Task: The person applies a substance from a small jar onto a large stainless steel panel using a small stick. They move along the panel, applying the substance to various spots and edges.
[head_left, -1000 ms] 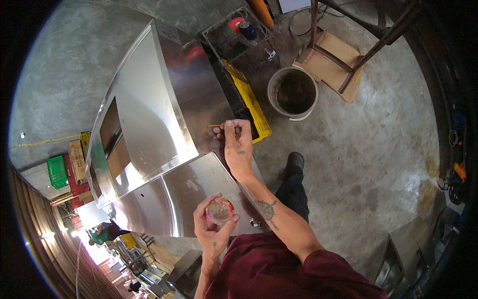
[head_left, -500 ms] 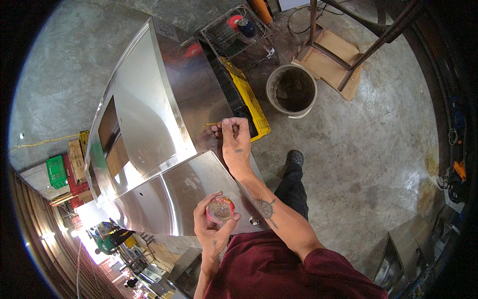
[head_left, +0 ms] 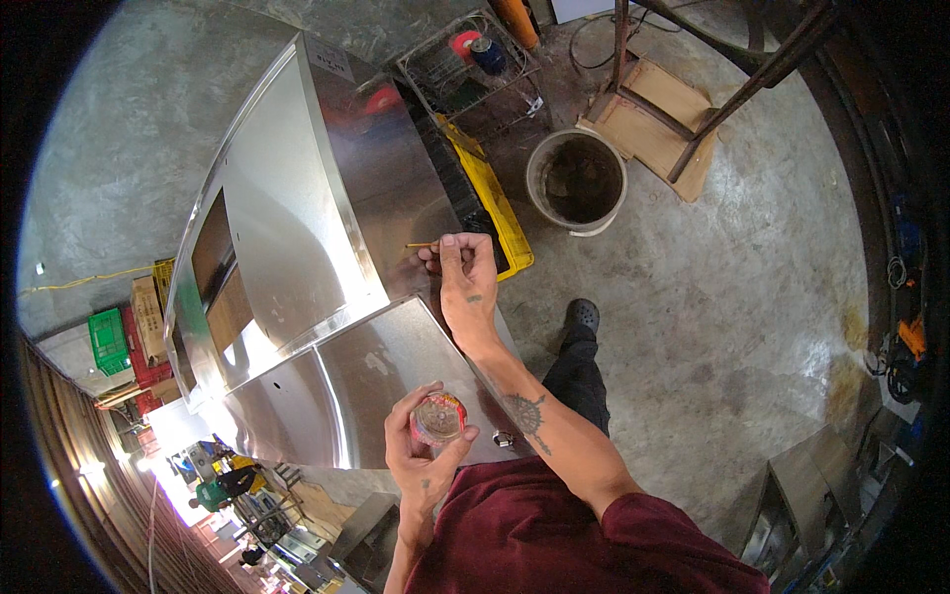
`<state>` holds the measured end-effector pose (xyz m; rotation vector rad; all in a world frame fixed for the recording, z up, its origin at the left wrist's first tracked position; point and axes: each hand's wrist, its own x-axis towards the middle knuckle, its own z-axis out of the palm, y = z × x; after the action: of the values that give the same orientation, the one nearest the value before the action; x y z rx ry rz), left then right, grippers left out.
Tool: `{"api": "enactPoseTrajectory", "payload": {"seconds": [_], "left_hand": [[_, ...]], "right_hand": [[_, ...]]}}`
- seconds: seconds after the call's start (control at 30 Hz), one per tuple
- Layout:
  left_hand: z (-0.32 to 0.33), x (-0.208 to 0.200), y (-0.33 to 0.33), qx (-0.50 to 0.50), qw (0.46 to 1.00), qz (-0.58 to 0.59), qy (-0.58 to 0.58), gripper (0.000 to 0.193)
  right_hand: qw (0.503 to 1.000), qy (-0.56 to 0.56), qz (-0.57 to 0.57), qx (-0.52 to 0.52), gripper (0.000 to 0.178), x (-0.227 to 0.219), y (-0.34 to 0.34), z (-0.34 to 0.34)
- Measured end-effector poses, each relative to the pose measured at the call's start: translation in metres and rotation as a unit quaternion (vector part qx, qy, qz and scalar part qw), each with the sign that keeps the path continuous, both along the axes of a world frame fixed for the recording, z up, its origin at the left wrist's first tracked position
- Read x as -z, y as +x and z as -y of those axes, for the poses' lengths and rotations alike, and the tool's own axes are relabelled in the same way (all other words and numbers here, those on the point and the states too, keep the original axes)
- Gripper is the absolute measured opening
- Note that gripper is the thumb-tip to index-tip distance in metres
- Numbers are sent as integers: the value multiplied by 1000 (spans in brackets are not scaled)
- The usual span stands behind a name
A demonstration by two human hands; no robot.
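Observation:
My left hand (head_left: 424, 450) has its fingers curled round a small clear cup (head_left: 438, 417) with red markings on its side. The cup is held above the near panel of the metal cabinet (head_left: 297, 386); what is inside it is hard to make out. Farther forward, my right hand (head_left: 467, 287) pinches a thin yellow-brown stick (head_left: 421, 245) between thumb and fingertips. The stick points left, over the cabinet's darker side face (head_left: 386, 163). Whether its tip touches the metal cannot be told.
A yellow crate (head_left: 492, 203) stands against the cabinet's far right side, with a round bucket (head_left: 577, 180) beyond it. A wire rack (head_left: 470, 69) is at the back, and a wooden-legged frame (head_left: 693, 129) over cardboard at the far right. A person in green (head_left: 213, 492) is at lower left.
My hands, the cup and the stick hold nearly the same places. In the lower left background the person in green has shifted posture.

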<state>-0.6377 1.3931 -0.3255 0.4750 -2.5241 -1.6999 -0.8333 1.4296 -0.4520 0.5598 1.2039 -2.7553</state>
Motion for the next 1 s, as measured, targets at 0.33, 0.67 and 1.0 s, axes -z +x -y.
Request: {"api": "enactPoseTrajectory", "payload": {"seconds": [0.33, 0.67, 1.0], "left_hand": [[-3, 0, 5, -12, 1000, 5, 1, 87], [-6, 1, 12, -15, 1000, -4, 4, 88], [-6, 0, 48, -80, 996, -4, 32, 88]], "right_hand": [[1000, 2, -8, 15, 20, -2, 1, 1], [998, -17, 4, 59, 19, 1, -1, 3], [997, -45, 26, 62, 18, 11, 39, -58]]}}
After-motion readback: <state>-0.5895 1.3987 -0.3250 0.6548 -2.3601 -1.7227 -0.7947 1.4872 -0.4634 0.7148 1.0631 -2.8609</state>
